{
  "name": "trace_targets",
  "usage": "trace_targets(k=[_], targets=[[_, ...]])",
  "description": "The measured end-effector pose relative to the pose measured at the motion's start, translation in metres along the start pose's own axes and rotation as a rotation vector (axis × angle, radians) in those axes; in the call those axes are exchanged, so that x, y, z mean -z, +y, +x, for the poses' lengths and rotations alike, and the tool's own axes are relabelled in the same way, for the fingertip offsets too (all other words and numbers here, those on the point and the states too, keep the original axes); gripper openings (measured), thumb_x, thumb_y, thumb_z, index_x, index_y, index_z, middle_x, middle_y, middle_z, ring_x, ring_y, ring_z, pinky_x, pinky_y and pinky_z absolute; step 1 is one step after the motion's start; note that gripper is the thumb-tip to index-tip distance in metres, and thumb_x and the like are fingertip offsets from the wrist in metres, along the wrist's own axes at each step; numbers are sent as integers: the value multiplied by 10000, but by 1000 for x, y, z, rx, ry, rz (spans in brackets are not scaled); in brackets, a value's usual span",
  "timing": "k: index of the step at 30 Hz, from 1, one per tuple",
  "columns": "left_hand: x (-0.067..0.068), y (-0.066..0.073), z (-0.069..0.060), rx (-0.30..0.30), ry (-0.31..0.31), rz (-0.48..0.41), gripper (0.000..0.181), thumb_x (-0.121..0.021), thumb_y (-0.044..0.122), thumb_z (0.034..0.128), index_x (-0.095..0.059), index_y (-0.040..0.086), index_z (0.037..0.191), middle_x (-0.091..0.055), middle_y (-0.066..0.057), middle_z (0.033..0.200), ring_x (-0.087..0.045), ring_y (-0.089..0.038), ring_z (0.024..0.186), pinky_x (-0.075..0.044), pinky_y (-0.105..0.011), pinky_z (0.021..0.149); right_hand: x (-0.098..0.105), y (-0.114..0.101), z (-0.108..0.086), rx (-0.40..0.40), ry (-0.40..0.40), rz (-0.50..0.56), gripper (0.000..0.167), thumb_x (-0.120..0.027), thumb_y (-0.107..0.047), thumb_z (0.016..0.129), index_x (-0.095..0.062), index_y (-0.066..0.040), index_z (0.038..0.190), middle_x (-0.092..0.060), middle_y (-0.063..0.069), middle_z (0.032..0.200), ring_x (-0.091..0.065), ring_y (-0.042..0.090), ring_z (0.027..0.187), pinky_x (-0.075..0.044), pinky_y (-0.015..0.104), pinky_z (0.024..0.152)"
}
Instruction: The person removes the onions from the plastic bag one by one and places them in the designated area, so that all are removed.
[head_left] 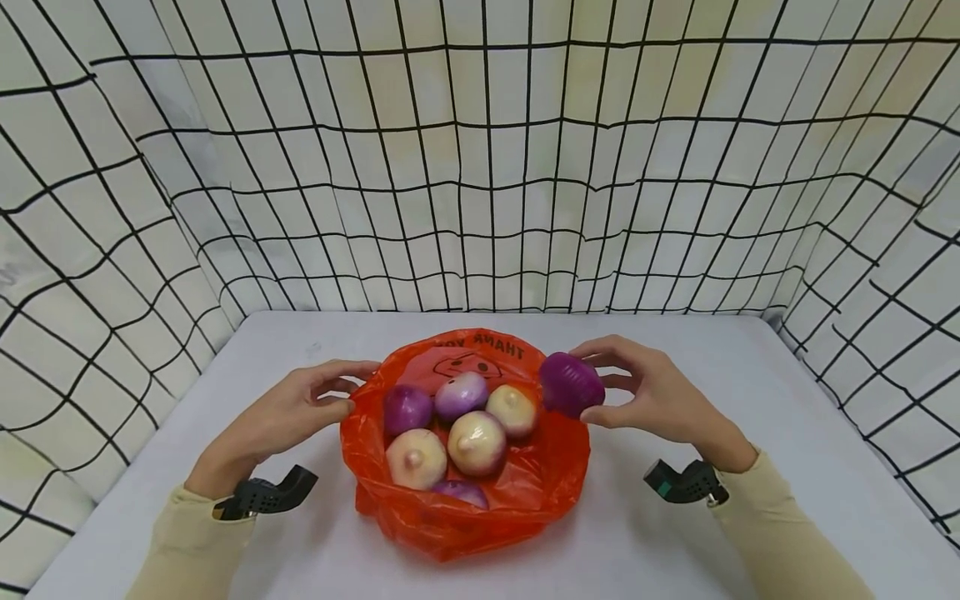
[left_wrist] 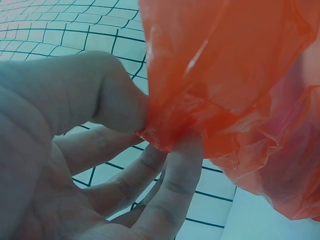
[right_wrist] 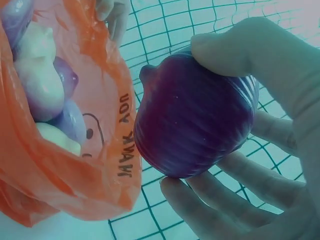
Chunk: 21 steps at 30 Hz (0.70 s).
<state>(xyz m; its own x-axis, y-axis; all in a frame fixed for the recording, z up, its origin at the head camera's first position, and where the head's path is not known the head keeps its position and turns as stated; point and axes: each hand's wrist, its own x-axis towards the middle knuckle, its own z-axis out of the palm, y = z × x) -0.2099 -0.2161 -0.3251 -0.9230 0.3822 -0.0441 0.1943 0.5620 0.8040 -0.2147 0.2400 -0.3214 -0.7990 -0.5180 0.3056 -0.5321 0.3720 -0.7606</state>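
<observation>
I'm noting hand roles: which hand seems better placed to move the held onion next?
The right hand, most likely: it grips the dark purple onion at the right side of the red bag. The left hand pinches the bag's left edge, so it seems better placed for steadying.

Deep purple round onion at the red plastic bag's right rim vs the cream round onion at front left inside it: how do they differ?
Colour: the deep purple round onion is dark; the cream round onion is pale with a pinkish tip.
Support: the right hand holds the purple onion; the cream onion lies in the red plastic bag.
Shared: both are rounded with a small tip.
</observation>
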Motion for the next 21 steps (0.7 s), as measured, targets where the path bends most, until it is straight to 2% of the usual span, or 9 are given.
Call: trace_targets(k=[7, 21], targets=[[0, 0, -1, -23, -8, -19, 493, -631, 168, 990, -554, 189, 1477, -597, -99, 1452, -591, -304, 1280, -613, -311, 910, 4, 4, -1, -17, 33, -15, 634, -881, -107, 794, -593, -126, 1359, -632, 82, 1359, -670, 249, 1203, -606, 265, 959], [0, 1, 0, -42, -11, -12, 478, -635, 187, 1000, -557, 202, 1471, -597, -97, 1446, -607, -300, 1266, -605, -255, 896, 16, 23, -1, -111, 121, -27, 618, -870, -131, 818, -581, -142, 1364, -621, 71, 1370, -658, 298, 1217, -602, 235, 945]])
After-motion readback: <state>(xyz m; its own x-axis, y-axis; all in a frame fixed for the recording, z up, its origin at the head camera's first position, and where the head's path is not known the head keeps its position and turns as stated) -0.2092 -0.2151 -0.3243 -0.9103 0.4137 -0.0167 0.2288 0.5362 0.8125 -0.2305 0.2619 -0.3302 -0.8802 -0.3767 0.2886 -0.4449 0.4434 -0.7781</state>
